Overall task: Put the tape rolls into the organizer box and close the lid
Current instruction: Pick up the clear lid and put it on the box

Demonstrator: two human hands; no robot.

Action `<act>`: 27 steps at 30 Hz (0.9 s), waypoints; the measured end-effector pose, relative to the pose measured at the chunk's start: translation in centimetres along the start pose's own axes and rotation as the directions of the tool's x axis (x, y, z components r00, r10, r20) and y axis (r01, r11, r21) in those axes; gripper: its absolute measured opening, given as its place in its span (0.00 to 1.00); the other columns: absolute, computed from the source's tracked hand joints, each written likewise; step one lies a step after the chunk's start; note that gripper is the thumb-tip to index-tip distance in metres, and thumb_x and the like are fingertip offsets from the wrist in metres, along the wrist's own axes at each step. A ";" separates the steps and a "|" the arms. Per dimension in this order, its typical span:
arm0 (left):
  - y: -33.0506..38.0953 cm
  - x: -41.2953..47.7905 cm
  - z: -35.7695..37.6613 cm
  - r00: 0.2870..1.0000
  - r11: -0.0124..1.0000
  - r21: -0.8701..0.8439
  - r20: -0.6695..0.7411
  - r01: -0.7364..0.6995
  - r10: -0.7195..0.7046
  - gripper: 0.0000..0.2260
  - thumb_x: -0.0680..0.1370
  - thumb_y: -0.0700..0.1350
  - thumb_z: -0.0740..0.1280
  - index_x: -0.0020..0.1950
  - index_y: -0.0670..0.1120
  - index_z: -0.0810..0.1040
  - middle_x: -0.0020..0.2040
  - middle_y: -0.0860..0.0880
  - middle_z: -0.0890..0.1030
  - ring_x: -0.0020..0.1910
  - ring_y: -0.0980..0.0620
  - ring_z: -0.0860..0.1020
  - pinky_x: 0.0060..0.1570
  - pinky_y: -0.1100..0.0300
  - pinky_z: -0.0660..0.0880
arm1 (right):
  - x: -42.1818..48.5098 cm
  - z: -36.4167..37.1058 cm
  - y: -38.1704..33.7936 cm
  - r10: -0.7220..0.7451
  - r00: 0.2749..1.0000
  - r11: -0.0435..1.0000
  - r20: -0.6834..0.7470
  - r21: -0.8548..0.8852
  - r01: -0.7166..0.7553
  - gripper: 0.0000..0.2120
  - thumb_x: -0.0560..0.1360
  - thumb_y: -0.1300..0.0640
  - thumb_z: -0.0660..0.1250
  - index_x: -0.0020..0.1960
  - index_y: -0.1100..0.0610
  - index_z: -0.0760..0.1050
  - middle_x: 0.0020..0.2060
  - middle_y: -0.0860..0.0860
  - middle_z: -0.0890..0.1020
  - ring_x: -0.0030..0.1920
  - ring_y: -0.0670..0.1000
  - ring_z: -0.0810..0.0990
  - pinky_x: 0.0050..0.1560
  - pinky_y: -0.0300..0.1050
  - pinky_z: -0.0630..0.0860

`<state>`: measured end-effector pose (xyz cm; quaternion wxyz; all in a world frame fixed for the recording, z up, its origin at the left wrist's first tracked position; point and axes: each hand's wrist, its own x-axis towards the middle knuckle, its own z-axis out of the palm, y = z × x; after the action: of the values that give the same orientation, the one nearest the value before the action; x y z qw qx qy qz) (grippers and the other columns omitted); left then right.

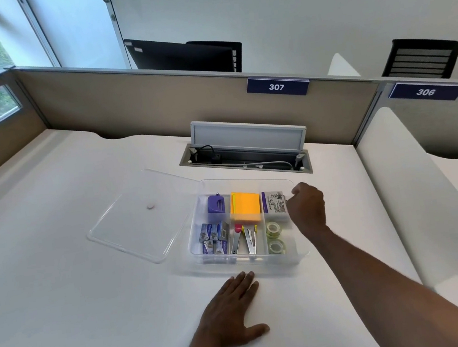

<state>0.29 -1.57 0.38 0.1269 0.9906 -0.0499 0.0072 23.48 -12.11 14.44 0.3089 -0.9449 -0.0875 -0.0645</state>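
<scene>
A clear plastic organizer box (pixel 250 265) sits on the white desk with its lid off. Two clear tape rolls lie in its front right compartment, one (pixel 273 229) behind the other (pixel 276 246). The clear lid (pixel 131 231) lies flat on the desk, touching the box's left side. My right hand (pixel 307 207) hovers over the box's right edge with its fingers curled shut; nothing shows in it. My left hand (pixel 233 308) rests flat on the desk just in front of the box, fingers spread, its fingertips near the front wall.
Other compartments hold a purple stapler (pixel 216 203), yellow-orange sticky notes (pixel 246 207), staple boxes (pixel 214 237), staple removers (pixel 244 239) and a white packet (pixel 274 203). An open cable hatch (pixel 245 154) lies behind the box. Beige partitions (pixel 132 101) bound the desk.
</scene>
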 end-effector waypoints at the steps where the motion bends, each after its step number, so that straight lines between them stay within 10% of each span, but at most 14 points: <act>1: 0.1 0.2 -0.1 1.000 0.999 -0.030 -0.003 0.030 -0.030 0.42 0.73 0.74 0.56 0.79 0.47 0.60 0.79 0.50 0.53 0.78 0.53 0.49 0.75 0.57 0.38 | 0.1 -0.2 0.0 0.013 1.000 1.000 0.001 0.021 -0.013 0.11 0.69 0.67 0.64 0.50 0.65 0.79 0.47 0.63 0.83 0.49 0.63 0.80 0.43 0.47 0.76; 4: 0.8 0.4 -0.3 0.991 0.986 -0.110 -0.037 0.127 -0.131 0.38 0.76 0.70 0.57 0.78 0.47 0.61 0.79 0.52 0.57 0.77 0.56 0.53 0.73 0.62 0.40 | -0.4 -0.2 -0.3 0.023 1.000 0.998 0.019 0.066 -0.025 0.10 0.69 0.67 0.64 0.49 0.65 0.79 0.47 0.63 0.84 0.48 0.63 0.81 0.41 0.47 0.77; 10: 0.3 -0.2 -2.7 0.879 0.930 -0.236 -0.325 0.283 -0.350 0.14 0.74 0.50 0.75 0.57 0.48 0.83 0.53 0.51 0.84 0.51 0.53 0.82 0.50 0.60 0.78 | -2.1 1.4 -2.6 -0.083 0.993 0.989 0.083 0.131 0.072 0.09 0.71 0.69 0.62 0.47 0.66 0.80 0.44 0.63 0.84 0.46 0.63 0.81 0.43 0.48 0.78; 18: -6.8 -1.2 -8.4 0.646 0.794 -0.449 -0.472 0.410 -0.600 0.10 0.71 0.36 0.76 0.50 0.46 0.85 0.43 0.51 0.85 0.41 0.51 0.82 0.42 0.59 0.80 | -4.2 5.6 -10.2 -0.185 0.973 0.968 0.138 0.197 0.156 0.11 0.71 0.67 0.61 0.48 0.65 0.80 0.46 0.62 0.84 0.49 0.61 0.80 0.48 0.48 0.76; 27: -18.4 -3.2 -12.1 0.530 0.655 -0.512 -0.388 0.556 -0.754 0.08 0.78 0.41 0.70 0.57 0.44 0.83 0.53 0.49 0.83 0.51 0.49 0.81 0.51 0.54 0.78 | -7.8 13.0 -19.6 -0.163 0.921 0.983 0.353 0.142 0.119 0.12 0.74 0.61 0.62 0.54 0.65 0.77 0.52 0.62 0.82 0.55 0.61 0.79 0.52 0.45 0.74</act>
<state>-1.05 19.52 7.36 0.2902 0.8468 0.3717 0.2461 12.73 10.21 13.93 0.3370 -0.9118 -0.2145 0.0945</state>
